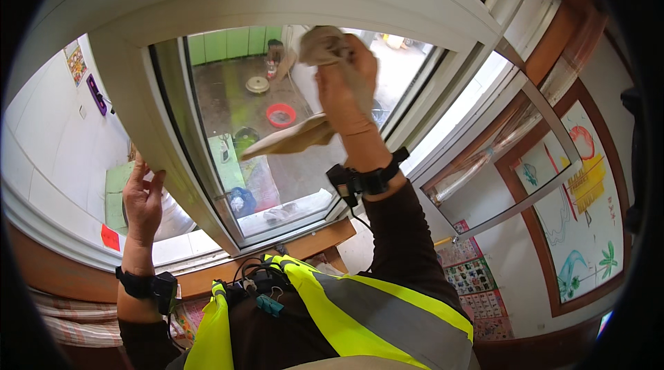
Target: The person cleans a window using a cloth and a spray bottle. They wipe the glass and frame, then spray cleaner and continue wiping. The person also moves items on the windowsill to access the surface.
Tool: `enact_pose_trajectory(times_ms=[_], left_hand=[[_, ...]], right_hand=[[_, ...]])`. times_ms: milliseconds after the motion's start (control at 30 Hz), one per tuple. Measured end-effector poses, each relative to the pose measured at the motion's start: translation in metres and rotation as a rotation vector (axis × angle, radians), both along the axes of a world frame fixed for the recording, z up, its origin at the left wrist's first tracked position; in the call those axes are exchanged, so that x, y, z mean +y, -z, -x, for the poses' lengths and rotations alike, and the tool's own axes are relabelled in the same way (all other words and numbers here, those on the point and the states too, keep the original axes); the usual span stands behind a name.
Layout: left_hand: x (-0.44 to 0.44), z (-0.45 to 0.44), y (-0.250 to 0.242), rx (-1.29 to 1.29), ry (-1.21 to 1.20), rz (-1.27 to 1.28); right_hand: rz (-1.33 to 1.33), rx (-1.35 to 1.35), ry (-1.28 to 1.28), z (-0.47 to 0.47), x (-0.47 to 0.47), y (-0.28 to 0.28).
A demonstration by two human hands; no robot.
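Observation:
My right hand (pixel 348 92) is raised with a greyish-beige cloth (pixel 324 46) bunched in its fingers. A loose end of the cloth hangs to the left below the wrist. The bundle is in front of the upper part of a window pane (pixel 306 95); whether it touches the glass I cannot tell. My left hand (pixel 142 201) grips the edge of the white window sash frame (pixel 171 162), thumb on the near face and fingers partly hidden behind it. Black straps with small devices circle both wrists.
At right, a small framed pane (pixel 506 147) stands swung inward near a framed drawing (pixel 586 199). A wooden sill (pixel 321 240) runs below the window. Beyond the glass are a red basin (pixel 280 115), a round lid (pixel 257 84) and green panels (pixel 228 46). A striped curtain (pixel 78 318) hangs lower left.

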State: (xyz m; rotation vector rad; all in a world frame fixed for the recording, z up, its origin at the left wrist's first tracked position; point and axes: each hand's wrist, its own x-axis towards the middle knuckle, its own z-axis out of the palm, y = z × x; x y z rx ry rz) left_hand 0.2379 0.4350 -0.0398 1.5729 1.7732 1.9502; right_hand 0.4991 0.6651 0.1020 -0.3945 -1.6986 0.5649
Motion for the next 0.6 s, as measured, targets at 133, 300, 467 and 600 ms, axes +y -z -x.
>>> enact_pose_trajectory(times_ms=[133,300,467,600], left_hand=[[-0.001,0.004,0.006,0.048,-0.037,0.004],[-0.003,0.004,0.01,0.011,-0.067,0.058],[-0.001,0.004,0.013,-0.116,0.029,-0.023],[0.0,0.006,0.014,-0.142,0.034,-0.015]], right_hand=[[-0.552,-0.221,0.839,-0.07,0.075,0.027],[-0.058,-0.128,1.021,-0.127,0.125,0.081],[-0.159,0.013,0.975,-0.102,0.118,0.082],[-0.494,-0.164,0.861,-0.063,0.072,0.086]])
